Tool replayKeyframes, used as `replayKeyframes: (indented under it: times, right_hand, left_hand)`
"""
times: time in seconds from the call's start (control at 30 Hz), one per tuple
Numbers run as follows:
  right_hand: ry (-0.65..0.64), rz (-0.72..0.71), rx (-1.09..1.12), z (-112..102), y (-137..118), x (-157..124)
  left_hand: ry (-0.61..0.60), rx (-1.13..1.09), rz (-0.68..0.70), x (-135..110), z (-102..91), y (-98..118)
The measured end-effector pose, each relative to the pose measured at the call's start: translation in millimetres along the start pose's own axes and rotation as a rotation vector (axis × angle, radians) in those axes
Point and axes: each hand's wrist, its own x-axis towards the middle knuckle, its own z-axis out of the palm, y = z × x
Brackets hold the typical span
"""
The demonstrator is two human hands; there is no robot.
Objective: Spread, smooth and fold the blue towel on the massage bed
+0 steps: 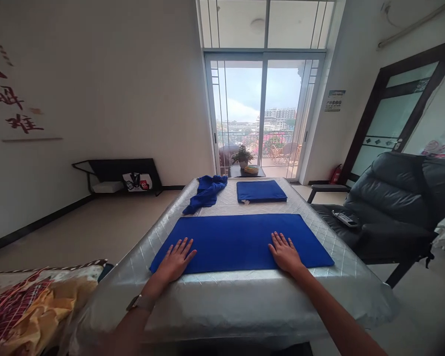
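Lying beneath both hands' flat fingers [183, 245]: blue towel [237, 242].

Both hands [230, 257] flat on blue towel [241, 241]

Pressed left hand [176, 259] and right hand [284, 253] flat on a towel [241, 242] of matt blue cloth, soft and smooth. Stood at a table cover [222, 296] of quilted fabric with a silvery satin sheen. Had a folded towel [261, 191] and a crumpled towel [206, 194] of the same dull cloth beyond, and an armchair [393, 198] in smooth, faintly glossy black leather-look upholstery alongside.
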Motion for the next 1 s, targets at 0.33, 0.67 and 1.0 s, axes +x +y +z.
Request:
replayKeyframes:
  times: [0.33, 0.67, 1.0]
  right_hand:
    - [0.033, 0.270, -0.100, -8, 119, -16]
    - [0.087, 0.258, -0.081, 2, 124, -12]
    - [0.059, 0.244, -0.112, -1, 123, -15]
  left_hand:
    - [0.014, 0.073, -0.078, -17, 14.4, -58]
    - [0.136, 0.080, -0.037, -20, 18.9, -60]
    - [0.214, 0.011, -0.036, -21, 15.9, -57]
